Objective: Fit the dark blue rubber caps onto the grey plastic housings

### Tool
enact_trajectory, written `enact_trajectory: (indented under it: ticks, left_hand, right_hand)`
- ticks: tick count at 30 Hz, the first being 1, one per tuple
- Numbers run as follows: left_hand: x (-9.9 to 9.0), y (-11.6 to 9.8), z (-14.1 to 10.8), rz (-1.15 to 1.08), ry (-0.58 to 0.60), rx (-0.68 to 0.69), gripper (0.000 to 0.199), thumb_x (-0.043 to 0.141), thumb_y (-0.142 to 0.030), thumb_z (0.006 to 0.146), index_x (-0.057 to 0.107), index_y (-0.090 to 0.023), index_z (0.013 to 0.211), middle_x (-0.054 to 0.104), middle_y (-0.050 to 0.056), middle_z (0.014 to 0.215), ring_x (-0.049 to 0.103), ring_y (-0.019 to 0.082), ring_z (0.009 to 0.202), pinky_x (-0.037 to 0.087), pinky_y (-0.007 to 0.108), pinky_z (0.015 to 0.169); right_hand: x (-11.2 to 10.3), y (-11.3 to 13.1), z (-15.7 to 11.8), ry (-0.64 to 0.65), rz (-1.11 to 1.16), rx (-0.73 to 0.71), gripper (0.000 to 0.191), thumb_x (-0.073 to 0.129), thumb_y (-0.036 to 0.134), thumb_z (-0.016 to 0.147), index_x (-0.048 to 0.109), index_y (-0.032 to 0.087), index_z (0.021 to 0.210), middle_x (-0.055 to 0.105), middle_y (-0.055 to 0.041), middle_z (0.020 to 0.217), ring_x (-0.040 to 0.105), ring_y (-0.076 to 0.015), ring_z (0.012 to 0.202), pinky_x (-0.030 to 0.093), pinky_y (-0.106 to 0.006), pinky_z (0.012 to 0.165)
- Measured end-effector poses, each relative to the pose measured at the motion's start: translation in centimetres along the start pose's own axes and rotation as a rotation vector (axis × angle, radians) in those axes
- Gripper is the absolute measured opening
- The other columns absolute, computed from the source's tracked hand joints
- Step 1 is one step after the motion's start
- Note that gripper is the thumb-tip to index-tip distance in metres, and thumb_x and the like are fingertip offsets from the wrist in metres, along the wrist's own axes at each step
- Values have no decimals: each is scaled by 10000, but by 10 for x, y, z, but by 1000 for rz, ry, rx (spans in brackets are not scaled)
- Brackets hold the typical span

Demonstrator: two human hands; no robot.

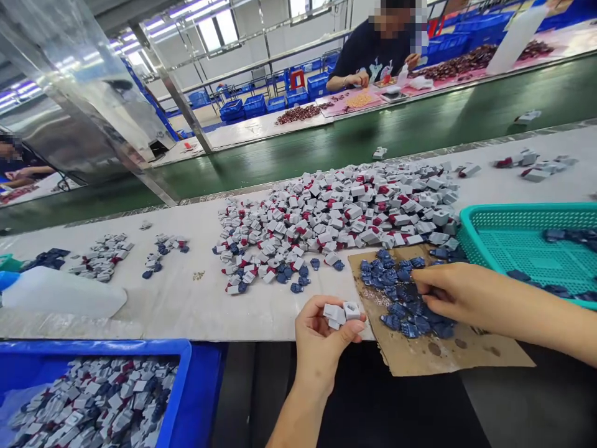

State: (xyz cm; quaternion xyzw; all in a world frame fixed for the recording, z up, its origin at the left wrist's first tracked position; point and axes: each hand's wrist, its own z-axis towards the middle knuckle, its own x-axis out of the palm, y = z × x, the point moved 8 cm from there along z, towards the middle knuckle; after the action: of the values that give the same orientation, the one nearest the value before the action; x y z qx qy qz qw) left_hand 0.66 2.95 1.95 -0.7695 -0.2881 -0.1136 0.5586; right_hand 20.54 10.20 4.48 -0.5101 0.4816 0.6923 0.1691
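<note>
Several light grey blocky pieces (336,313) rest in my left hand (321,342), its fingers curled round them just off the table's front edge. My right hand (448,289) reaches into a pile of dark blue pieces (396,308) on a brown cardboard sheet (494,351). Its thumb and forefinger are close together at the pile; whatever lies between the fingertips is hidden. Behind my hands is a large heap of grey pieces (336,211), with dark red and blue parts among them.
A teal basket (527,214) holds blue pieces at the right. Lower left stands a blue bin (186,379) full of pieces. A white bottle (65,292) lies on the left of the table (261,317). Beyond the green conveyor (280,158) sits a person (373,53).
</note>
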Motion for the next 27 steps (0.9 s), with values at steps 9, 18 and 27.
enact_trajectory:
  ticks: [9,18,27]
  left_hand:
    - [12,-14,-2,179,192,111,319,945,-141,471,730,-215,694,641,-19,709,545,75,500,446,145,380]
    - [22,-31,-10,295,257,268,303,947,-142,526,792,-274,751,640,-2,719,606,105,627,468,154,496]
    - [17,-28,-11,427,283,246,251,939,-218,567,795,-241,771,682,36,742,617,133,639,472,184,509]
  right_hand:
    - [-30,83,-18,-307,299,-82,202,540,392,982,604,248,856,662,10,742,648,-136,631,477,-188,493]
    - [-17,98,-25,-259,236,-174,171,487,336,1016,571,258,890,613,18,736,588,-122,583,460,-217,469]
    - [-20,118,-21,-231,104,-286,285,381,205,1020,434,221,740,486,48,608,459,-72,449,346,-201,406]
